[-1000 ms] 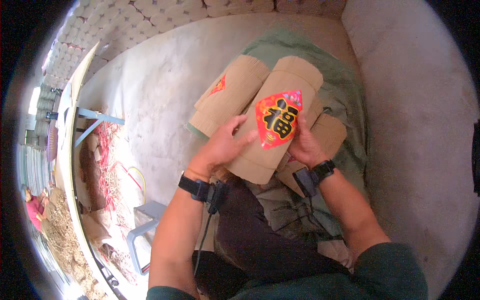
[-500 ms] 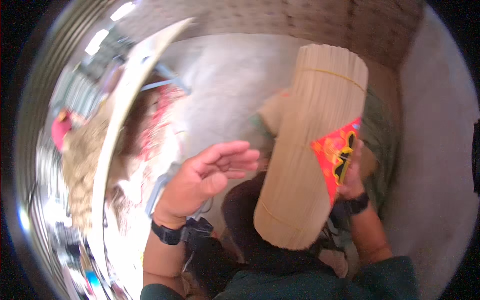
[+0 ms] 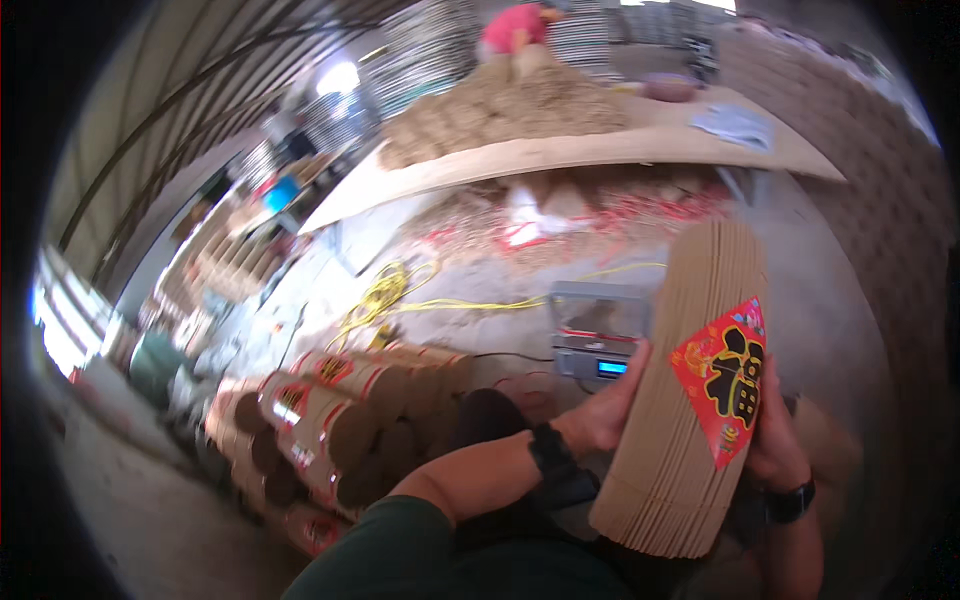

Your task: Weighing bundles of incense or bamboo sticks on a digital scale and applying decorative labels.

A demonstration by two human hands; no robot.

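Note:
Between my two hands is a long tan bundle [image 3: 645, 470] of thin layered strips or sheets, tilted with its top leaning to the right. A red diamond-shaped label [image 3: 722, 385] with black and gold decoration lies on its face. My left hand [image 3: 608, 405] grips the left side of the bundle, its fingers partly hidden behind it. My right hand [image 3: 780, 440] holds the right side, next to the label. Just beyond my left hand, a grey box-shaped device [image 3: 575, 362] with a lit blue display stands on the floor, partly covered by the bundle.
To the left, several cylindrical tan bundles [image 3: 350, 425] with red labels lie stacked. A yellow cord [image 3: 450, 304] crosses the floor near red and tan scraps [image 3: 610, 230]. Farther off, a person [image 3: 515, 30] in red leans over a brown heap [image 3: 500, 115] on a wide table [image 3: 430, 174].
My left hand has come from open in the air to gripping the bundle's left side. The view has swung left, and the bundle's label now faces me more fully.

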